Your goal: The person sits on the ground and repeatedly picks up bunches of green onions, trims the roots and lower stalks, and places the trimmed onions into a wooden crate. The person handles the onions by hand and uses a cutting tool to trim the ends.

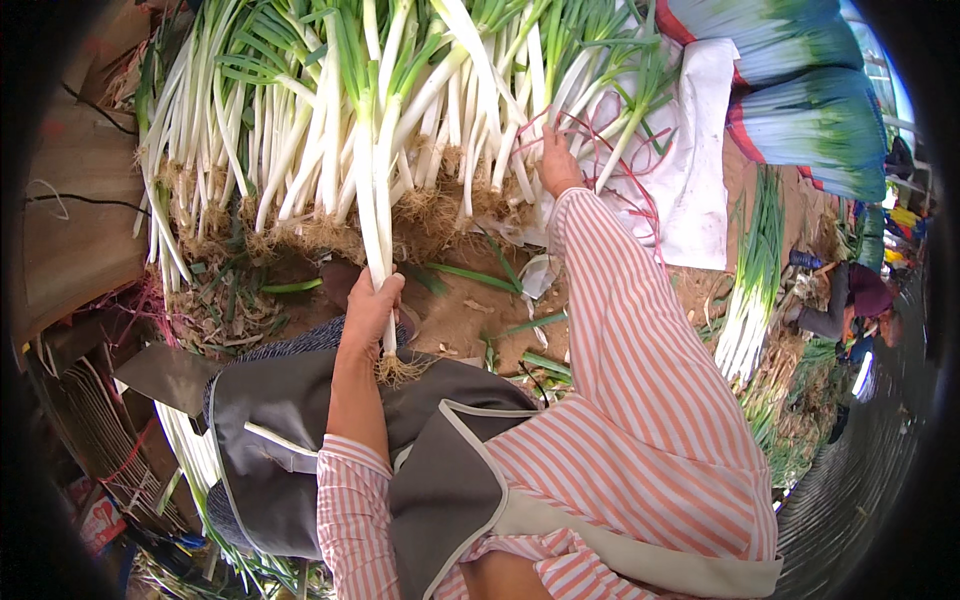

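My left hand (pixel 369 311) is closed around the lower white stalks of a couple of long green onions (pixel 375 187), whose roots hang over the dark apron (pixel 285 382) on my lap. My right hand (pixel 559 161) reaches forward to the right end of a big heap of green onions (pixel 307 142). Its fingers touch a white stalk beside tangled pink-red ties (pixel 637 180); whether they grip it, I cannot tell. The heap's roots point towards me. One short cut white stalk (pixel 281 441) lies on the apron.
A white cloth (pixel 697 210) lies under the heap's right end. Bundled onions (pixel 757 277) lie on the ground at right, below packed bundles (pixel 810 112). Another person (pixel 855 300) is at far right. At left are a wooden board (pixel 82 225) and a metal plate (pixel 169 375).
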The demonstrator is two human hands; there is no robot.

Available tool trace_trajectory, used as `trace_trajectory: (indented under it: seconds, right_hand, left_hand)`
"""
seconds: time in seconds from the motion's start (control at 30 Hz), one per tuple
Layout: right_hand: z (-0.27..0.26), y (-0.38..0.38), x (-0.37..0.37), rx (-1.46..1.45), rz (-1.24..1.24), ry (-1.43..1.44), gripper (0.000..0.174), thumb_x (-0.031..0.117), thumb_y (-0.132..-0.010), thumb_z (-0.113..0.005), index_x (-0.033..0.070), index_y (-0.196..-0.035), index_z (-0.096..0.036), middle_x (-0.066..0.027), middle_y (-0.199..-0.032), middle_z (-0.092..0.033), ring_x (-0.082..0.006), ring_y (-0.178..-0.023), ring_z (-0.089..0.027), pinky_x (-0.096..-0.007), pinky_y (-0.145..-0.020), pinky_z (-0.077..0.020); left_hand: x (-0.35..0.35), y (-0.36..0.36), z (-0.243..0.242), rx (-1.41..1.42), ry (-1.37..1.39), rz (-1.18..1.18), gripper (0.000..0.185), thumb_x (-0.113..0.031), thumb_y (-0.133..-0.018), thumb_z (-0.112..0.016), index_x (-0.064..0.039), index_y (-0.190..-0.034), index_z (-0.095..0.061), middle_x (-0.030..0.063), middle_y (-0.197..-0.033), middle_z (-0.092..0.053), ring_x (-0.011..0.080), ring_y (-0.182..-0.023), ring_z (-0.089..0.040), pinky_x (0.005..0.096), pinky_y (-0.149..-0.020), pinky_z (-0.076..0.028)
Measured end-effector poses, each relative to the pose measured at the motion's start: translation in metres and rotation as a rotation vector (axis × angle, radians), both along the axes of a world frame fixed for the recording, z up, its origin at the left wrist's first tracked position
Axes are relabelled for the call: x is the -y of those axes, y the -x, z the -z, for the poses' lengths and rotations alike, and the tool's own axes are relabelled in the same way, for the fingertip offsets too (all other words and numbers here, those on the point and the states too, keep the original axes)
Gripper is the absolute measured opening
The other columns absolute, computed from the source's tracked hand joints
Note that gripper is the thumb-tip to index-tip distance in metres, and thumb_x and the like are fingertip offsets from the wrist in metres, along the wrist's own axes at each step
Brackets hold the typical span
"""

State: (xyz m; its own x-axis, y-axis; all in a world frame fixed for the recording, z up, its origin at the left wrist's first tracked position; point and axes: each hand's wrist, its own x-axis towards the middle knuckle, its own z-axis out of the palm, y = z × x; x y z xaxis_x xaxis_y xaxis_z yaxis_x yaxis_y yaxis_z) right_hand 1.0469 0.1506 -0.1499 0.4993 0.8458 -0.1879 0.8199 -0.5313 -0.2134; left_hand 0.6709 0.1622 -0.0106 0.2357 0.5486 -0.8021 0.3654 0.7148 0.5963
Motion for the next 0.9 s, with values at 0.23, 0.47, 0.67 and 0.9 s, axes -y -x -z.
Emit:
trace_trajectory:
  seconds: [0.23, 0.47, 0.67, 0.9]
  right_hand:
    - [0.009, -0.009, 0.033, -0.016, 0.009, 0.293, 0.023, 0.026, -0.088, -0.055, 0.005, -0.096, -0.057, -0.0219, -0.099, -0.064, -0.0423, -0.092, -0.062, -0.0505, -0.079, -0.0497]
    - [0.043, -0.004, 0.186, -0.083, -0.331, 0.764, 0.03, 0.028, -0.087, -0.052, 0.007, -0.101, -0.067, -0.022, -0.089, -0.067, -0.0339, -0.088, -0.067, -0.0443, -0.079, -0.0517]
    - [0.016, 0.01, 0.147, -0.284, -0.017, 0.32, 0.039, 0.038, -0.086, -0.053, 0.004, -0.099, -0.067, -0.0235, -0.092, -0.066, -0.0385, -0.088, -0.065, -0.0446, -0.079, -0.0499]
    - [0.104, -0.006, 0.063, -0.468, 0.419, 0.032, 0.048, 0.036, -0.077, -0.063, -0.003, -0.103, -0.065, -0.0189, -0.096, -0.068, -0.029, -0.094, -0.065, -0.036, -0.084, -0.0481]
  left_hand:
    - [0.001, 0.001, 0.002, -0.024, -0.019, -0.012, 0.028, -0.02, -0.087, -0.059, -0.002, -0.108, -0.056, 0.0002, -0.067, -0.05, 0.0094, -0.055, -0.046, 0.0246, -0.05, -0.04]
    - [0.004, 0.001, 0.01, 0.033, -0.018, -0.035, 0.028, -0.018, -0.087, -0.059, 0.0, -0.108, -0.055, 0.0009, -0.068, -0.052, 0.0087, -0.055, -0.047, 0.0247, -0.05, -0.04]
    - [0.005, 0.002, 0.011, 0.027, -0.033, -0.036, 0.026, -0.018, -0.086, -0.059, 0.0, -0.106, -0.056, 0.0012, -0.068, -0.052, 0.0088, -0.055, -0.048, 0.0255, -0.05, -0.041]
    - [0.002, 0.002, 0.011, -0.005, -0.052, -0.027, 0.027, -0.019, -0.086, -0.06, 0.0, -0.104, -0.056, 0.0011, -0.067, -0.052, 0.0092, -0.054, -0.048, 0.0252, -0.05, -0.04]
